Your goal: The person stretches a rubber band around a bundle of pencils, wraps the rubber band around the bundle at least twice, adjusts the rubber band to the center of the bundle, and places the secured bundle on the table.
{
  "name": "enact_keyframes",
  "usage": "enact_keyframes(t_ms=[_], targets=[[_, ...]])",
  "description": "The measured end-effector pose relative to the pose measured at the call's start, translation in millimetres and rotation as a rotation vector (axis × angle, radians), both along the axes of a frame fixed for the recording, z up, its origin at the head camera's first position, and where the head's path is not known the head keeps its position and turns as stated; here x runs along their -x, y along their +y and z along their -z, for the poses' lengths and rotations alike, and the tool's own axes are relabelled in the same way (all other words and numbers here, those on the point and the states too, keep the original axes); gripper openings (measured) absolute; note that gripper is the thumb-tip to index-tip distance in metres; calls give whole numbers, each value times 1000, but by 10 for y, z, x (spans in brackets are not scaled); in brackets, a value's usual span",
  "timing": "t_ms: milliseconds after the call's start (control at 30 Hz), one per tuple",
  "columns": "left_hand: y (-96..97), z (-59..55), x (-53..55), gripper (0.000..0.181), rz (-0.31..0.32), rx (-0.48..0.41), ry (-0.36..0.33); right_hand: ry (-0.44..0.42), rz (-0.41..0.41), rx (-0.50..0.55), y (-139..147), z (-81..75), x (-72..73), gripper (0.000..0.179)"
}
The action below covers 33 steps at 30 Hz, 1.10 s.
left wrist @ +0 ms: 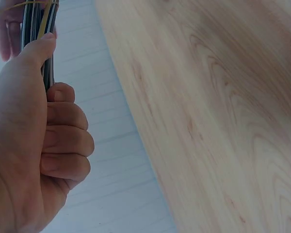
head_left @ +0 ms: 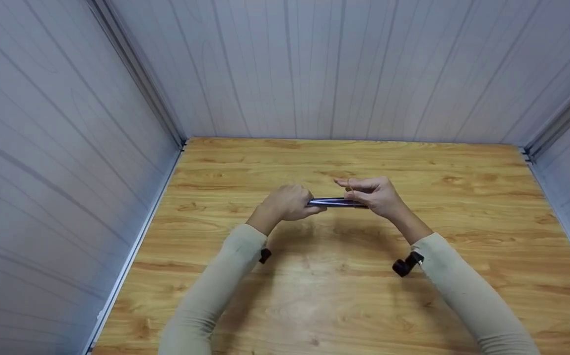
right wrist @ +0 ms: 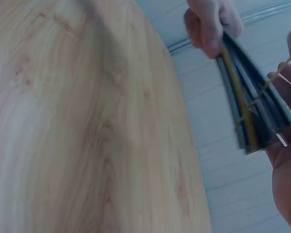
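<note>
Stick bundle (head_left: 334, 202) in left grip (head_left: 290, 203); elastic (right wrist: 266, 87) crossing it to right grip (head_left: 376, 195).

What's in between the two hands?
A bundle of long thin sticks reaches from the left hand to the right hand, with a thin yellowish band across it near the right hand. The head and right wrist views show it.

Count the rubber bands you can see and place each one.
1: the rubber band runs from the right hand across the bundle that the left hand grips. More may be hidden behind the hands.
</note>
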<state>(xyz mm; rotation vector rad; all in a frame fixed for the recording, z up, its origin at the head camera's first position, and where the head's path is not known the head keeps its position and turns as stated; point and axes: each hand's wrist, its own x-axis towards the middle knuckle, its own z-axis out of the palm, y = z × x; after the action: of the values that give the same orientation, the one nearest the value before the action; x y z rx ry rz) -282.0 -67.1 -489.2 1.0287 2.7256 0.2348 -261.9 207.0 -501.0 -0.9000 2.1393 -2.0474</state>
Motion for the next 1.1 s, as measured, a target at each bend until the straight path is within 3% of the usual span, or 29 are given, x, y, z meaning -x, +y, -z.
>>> enact_keyframes(t_ms=[133, 267, 333, 400, 600, 667, 733, 867, 967, 1100], targets=[[26, 62, -14, 60, -19, 5, -52, 24, -8, -6, -16, -101, 27, 37], [44, 104, 3, 59, -46, -11, -53, 28, -20, -53, -78, -104, 6, 37], [47, 129, 19, 58, -83, -17, -74, 71, -36, -60, -129, -94, -36, 34], [49, 164, 37, 59, -141, -33, -123, 193, -44, -83, -192, -93, -80, 31], [36, 264, 89, 58, -282, -164, -251, 717, -15, -164, -365, -42, -163, 34], [25, 289, 103, 58, -311, -228, -276, 833, 13, -186, -395, -2, -190, 40], [14, 304, 107, 59, -335, -297, -309, 892, 40, -179, -410, 43, -216, 48], [1, 315, 100, 63, -382, -461, -389, 844, 117, -111, -381, 129, -264, 68], [-6, 296, 82, 65, -418, -583, -431, 723, 167, -46, -351, 184, -310, 92], [-13, 256, 55, 64, -424, -695, -422, 501, 192, 59, -348, 226, -388, 124]])
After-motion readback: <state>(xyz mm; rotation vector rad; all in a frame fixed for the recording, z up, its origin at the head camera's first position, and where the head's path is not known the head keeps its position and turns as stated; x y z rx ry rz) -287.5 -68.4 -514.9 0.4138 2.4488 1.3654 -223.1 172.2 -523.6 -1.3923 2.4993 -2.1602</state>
